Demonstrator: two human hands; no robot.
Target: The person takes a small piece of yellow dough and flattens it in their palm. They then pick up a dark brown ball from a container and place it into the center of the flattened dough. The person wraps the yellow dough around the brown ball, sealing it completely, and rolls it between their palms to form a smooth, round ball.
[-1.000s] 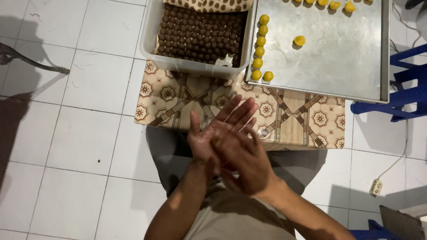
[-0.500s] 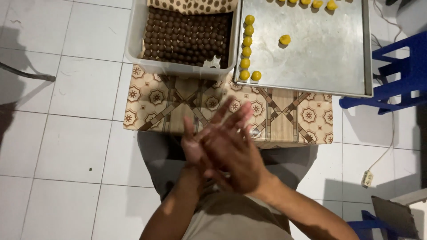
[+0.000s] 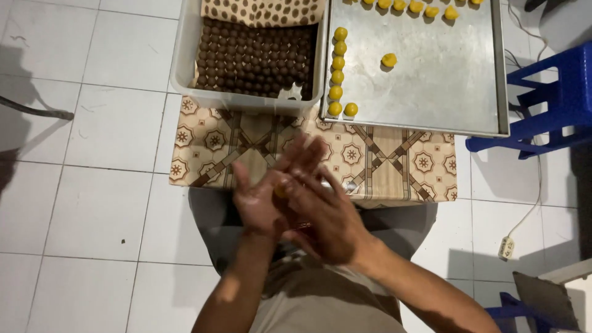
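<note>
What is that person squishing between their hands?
A small yellow dough ball, pressed between the palms of the left hand and right hand. Only a sliver of it peeks out; the rest is hidden.

yellow dough piece point(image 3: 280, 190) mostly hidden between palms, fingers blurred

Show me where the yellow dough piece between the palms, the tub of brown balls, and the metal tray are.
yellow dough piece point(image 3: 280, 190), head view, the small part showing between the palms.
tub of brown balls point(image 3: 184, 58), head view, its left wall.
metal tray point(image 3: 431, 86), head view, bare middle of its floor.
</note>
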